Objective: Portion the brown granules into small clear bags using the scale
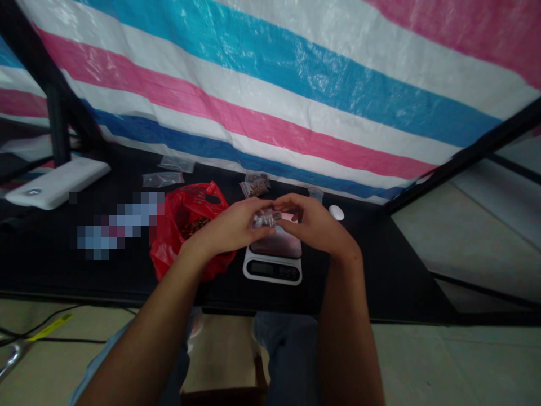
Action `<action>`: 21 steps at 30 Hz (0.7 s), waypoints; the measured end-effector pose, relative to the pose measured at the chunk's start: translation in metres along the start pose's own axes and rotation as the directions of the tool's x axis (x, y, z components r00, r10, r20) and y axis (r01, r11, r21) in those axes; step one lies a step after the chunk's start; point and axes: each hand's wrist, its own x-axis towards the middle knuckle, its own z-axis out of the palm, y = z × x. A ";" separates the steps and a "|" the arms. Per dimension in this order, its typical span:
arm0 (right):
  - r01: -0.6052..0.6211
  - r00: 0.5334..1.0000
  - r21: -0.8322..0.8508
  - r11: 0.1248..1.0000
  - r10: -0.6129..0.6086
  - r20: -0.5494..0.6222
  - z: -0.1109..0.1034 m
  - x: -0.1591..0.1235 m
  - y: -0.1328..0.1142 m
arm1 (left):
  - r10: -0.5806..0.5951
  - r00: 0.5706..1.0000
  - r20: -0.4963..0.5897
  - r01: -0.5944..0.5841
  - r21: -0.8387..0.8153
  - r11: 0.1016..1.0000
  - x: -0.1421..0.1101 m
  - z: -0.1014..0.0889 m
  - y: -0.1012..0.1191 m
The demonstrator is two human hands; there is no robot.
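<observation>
Above a white kitchen scale [274,269] with a dark display, I hold a small clear plastic bag [264,219] in both hands. My left hand [236,224] pinches it between thumb and fingers from the left. At its right end, the bent thumb and fingers of my right hand [315,225] close on the edge. The bag's contents are too small to make out. Beside my left forearm stands an open red plastic bag [167,248] holding small brown pieces [192,226]. Behind my hands lie small clear bags with brown contents [256,186].
Flat clear bags [163,179] lie at the back of the black table [350,287]. A white oval object [336,212] sits right of my hand. A white device [59,183] stands far left, near a blurred patch. A striped sheet [270,107] hangs behind.
</observation>
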 end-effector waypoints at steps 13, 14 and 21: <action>0.143 0.976 -0.050 0.988 -0.149 -0.160 0.007 0.009 -0.020 | 0.039 0.988 -0.146 -0.059 -0.135 0.989 -0.002 -0.012 0.002; 0.134 0.980 -0.041 0.990 -0.138 -0.145 0.007 0.008 -0.019 | 0.035 0.988 -0.153 -0.056 -0.130 0.990 -0.002 -0.012 0.000; 0.095 0.992 -0.085 0.992 -0.102 -0.081 0.005 0.002 -0.017 | 0.038 0.985 -0.166 -0.049 -0.063 0.997 0.000 -0.009 -0.005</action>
